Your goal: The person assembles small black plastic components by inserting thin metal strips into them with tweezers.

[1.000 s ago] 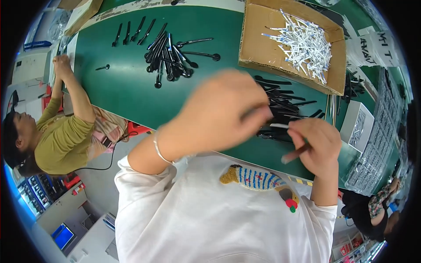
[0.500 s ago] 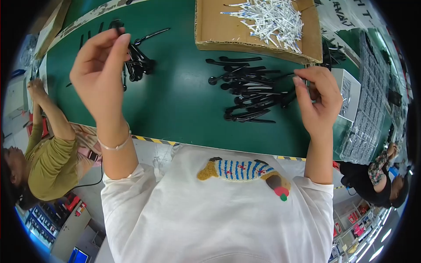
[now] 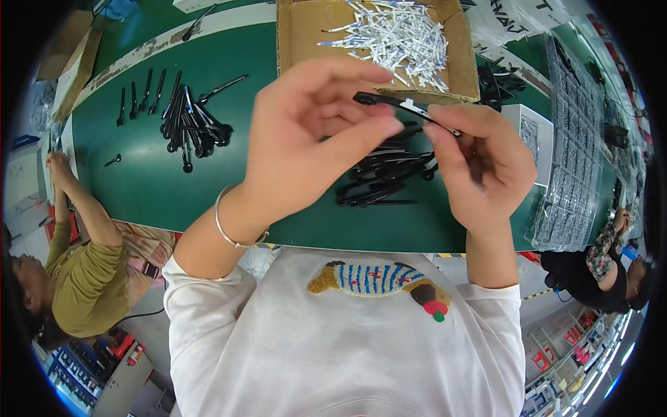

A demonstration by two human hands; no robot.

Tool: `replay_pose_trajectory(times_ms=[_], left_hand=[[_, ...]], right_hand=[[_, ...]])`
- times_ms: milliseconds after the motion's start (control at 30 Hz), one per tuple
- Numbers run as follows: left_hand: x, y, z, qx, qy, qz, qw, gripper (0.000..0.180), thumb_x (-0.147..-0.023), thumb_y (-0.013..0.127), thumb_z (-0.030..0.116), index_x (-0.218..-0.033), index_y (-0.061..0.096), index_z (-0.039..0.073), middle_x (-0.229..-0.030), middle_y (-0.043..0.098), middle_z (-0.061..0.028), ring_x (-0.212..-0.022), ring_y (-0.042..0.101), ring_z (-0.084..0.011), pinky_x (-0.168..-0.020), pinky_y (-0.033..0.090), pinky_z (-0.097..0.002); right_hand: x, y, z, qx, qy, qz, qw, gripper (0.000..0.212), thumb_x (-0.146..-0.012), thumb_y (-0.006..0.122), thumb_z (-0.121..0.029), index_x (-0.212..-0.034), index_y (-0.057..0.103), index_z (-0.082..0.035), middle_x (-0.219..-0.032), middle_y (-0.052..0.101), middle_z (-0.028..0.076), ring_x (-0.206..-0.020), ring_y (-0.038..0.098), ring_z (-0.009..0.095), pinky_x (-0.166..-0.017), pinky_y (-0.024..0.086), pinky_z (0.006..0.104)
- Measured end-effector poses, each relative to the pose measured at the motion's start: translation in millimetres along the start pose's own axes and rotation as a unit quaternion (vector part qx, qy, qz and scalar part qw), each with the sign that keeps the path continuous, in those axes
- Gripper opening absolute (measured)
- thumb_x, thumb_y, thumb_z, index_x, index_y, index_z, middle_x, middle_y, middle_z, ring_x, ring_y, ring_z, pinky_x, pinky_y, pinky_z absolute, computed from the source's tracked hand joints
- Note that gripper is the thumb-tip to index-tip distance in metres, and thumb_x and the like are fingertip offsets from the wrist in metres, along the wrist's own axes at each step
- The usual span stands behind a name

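Note:
My right hand [image 3: 483, 153] is closed, thumb and finger pinching one end of a slim, curved black piece [image 3: 379, 101] with a rounded head. A small white bit sits on the middle of that piece. My left hand [image 3: 319, 125] is at the rounded head, its thumb and forefinger apart on either side; whether its other fingers touch the head, I cannot make out. Beneath both hands lies a pile of similar black pieces [image 3: 382, 177], partly hidden. A second bunch of black pieces [image 3: 191, 125] lies on the green table at the left.
Beyond my hands stands a cardboard box [image 3: 295, 35] of thin white strips [image 3: 403, 42]. At the right are a small white box [image 3: 545, 149] and a clear compartment tray [image 3: 573, 153]. Several single black pieces [image 3: 147, 90] lie at the far left. People sit at both sides.
My left hand has left the left-hand bunch and come right, to the piece in my right hand. The right hand has shifted slightly left with a black piece.

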State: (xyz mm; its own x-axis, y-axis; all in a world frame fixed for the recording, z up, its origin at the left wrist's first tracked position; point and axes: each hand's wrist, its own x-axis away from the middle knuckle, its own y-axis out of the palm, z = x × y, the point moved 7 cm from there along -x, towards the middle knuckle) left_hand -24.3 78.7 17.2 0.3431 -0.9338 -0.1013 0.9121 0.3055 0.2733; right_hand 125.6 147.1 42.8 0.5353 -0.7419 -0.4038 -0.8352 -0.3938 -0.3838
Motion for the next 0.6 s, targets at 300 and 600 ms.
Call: replay_pose_trajectory(times_ms=[300, 600], left_hand=[[8, 5, 18, -0.286, 0.184, -0.057, 0.939, 0.02, -0.074, 0.065, -0.013, -0.093, 0.064, -0.008, -0.09, 0.066, -0.0145, -0.082, 0.065, -0.0183, -0.071, 0.054, -0.0256], [11, 5, 20, -0.316, 0.22, -0.015, 0.923, 0.015, -0.068, 0.072, -0.005, -0.083, 0.069, -0.001, -0.078, 0.069, -0.0101, -0.067, 0.067, -0.0188, -0.059, 0.052, -0.025]], right_hand=[[-11, 6, -12, 0.018, -0.118, -0.098, 0.988, 0.022, -0.07, 0.064, 0.011, -0.09, 0.063, 0.003, -0.09, 0.062, 0.009, -0.065, 0.051, 0.007, -0.053, 0.036, 0.0154], [-16, 14, -4, -0.01, -0.066, -0.086, 0.994, 0.017, -0.068, 0.064, 0.007, -0.083, 0.065, 0.0, -0.084, 0.06, 0.007, -0.066, 0.052, 0.011, -0.054, 0.038, 0.0211]])
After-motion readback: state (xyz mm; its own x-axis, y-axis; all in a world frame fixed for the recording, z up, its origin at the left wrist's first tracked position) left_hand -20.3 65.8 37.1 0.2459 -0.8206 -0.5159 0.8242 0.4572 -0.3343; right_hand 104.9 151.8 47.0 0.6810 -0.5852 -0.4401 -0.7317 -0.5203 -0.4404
